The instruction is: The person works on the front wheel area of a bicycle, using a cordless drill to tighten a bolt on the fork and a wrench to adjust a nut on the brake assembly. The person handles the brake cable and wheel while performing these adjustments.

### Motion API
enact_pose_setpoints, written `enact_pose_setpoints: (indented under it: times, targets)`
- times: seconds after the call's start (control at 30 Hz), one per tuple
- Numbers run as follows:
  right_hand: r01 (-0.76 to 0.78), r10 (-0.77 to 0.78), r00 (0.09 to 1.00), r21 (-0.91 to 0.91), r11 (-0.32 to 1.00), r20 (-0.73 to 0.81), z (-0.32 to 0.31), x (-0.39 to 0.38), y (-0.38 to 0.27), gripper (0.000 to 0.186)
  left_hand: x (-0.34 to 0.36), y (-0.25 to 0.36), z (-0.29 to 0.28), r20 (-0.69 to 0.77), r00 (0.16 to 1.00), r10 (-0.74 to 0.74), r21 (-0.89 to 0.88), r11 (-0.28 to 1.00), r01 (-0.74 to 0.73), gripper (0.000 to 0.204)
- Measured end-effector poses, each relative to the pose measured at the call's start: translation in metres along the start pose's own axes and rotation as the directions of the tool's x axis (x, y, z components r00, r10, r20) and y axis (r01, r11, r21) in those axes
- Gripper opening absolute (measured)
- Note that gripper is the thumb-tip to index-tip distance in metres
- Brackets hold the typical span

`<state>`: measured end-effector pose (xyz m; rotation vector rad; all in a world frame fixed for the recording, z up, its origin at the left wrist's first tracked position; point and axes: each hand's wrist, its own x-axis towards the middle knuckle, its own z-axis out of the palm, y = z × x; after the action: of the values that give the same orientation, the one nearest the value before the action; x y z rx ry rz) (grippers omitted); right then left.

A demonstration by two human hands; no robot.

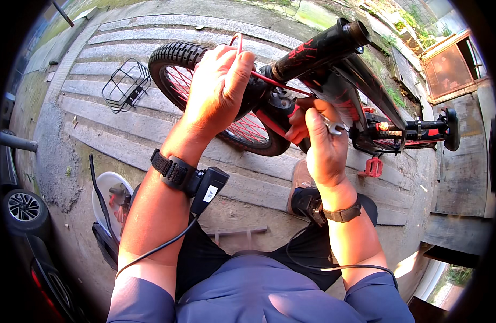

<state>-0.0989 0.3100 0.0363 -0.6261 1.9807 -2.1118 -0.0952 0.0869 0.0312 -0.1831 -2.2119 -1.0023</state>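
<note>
Bicycle [374,89]: in the head view it is right in front of me on the grooved paving, its thick black frame tubes marked with red, its front wheel [163,81] showing red spokes inside a knobbly black tyre. A red cable [277,83] loops above my left hand [218,89], fingers curled nearly closed on it. My right hand's [326,145] fingers bend around a small silvery piece [334,128]; how tightly, I cannot tell.
</note>
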Motion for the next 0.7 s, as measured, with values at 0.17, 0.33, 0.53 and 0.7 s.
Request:
enact_pose_setpoints:
  times: [0.17,0.33,0.53,0.7]
  targets:
    - [-0.062,0.060,0.998,0.164,0.985,0.013,-0.007,0.008,0.006,0.033,-0.001,0.003,-0.004,0.047,0.998,-0.039,0.039,0.999,0.037,0.043]
    - [-0.082,0.082,0.997,0.192,0.978,0.007,-0.004,0.011,0.007,0.033,-0.001,0.001,-0.003,0.048,0.998,-0.027,0.035,0.999,0.026,0.044]
    - [-0.133,0.134,0.991,0.272,0.953,0.017,-0.008,0.014,0.009,0.034,-0.001,0.001,-0.003,0.056,0.997,-0.051,0.034,0.998,0.049,0.044]
    - [-0.161,0.151,0.987,0.387,0.908,0.057,-0.012,0.016,0.012,0.036,-0.001,0.001,-0.004,0.059,0.998,-0.016,0.055,0.998,0.012,0.044]
